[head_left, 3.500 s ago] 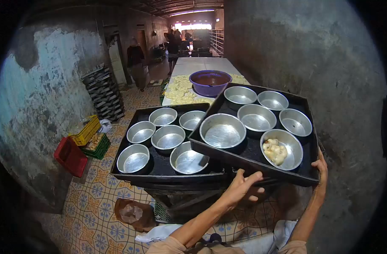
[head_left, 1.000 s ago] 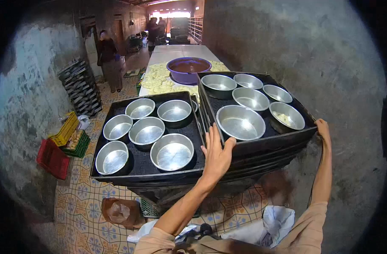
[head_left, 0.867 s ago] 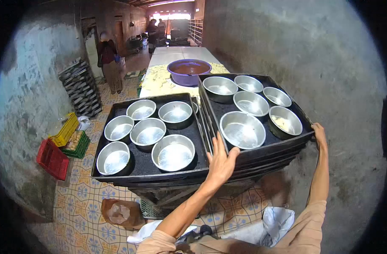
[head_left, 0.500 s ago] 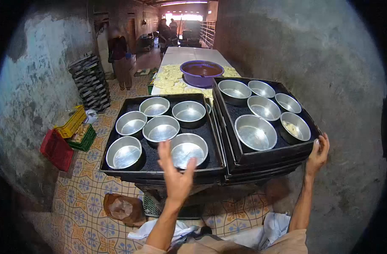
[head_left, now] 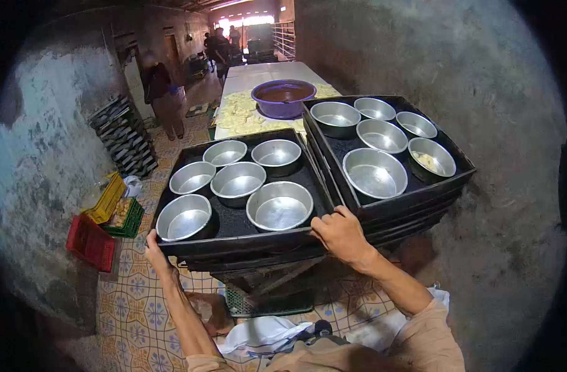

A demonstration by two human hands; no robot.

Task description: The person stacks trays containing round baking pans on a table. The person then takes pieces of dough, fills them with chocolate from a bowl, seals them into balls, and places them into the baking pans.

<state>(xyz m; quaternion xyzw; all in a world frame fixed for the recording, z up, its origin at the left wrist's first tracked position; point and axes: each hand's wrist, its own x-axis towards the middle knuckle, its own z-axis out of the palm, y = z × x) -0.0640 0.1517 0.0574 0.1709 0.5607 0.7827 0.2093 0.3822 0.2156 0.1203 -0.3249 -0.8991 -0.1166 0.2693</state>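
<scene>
In the head view, a black baking tray [head_left: 252, 246] on the left carries several round metal cake pans [head_left: 279, 207]. My left hand [head_left: 159, 254] is closed on its front left corner. At the front right corner of the same tray, my right hand [head_left: 342, 235] is wrapped over the rim. Beside it on the right, a second black baking tray [head_left: 420, 188] sits on a stack of similar trays and also bears several round pans. One of those pans [head_left: 432, 158] has some pale bits inside.
Behind the trays, a white table [head_left: 265, 70] holds pale dough pieces [head_left: 237, 118] and a purple basin [head_left: 283, 99]. Crates, including a red one [head_left: 90, 243], stand on the tiled floor at left. A person [head_left: 159, 93] stands by the left wall; others are farther back.
My left hand has gone from above the front pans to the left tray's left corner. My right hand has left the right tray's corner and moved left onto the left tray's rim.
</scene>
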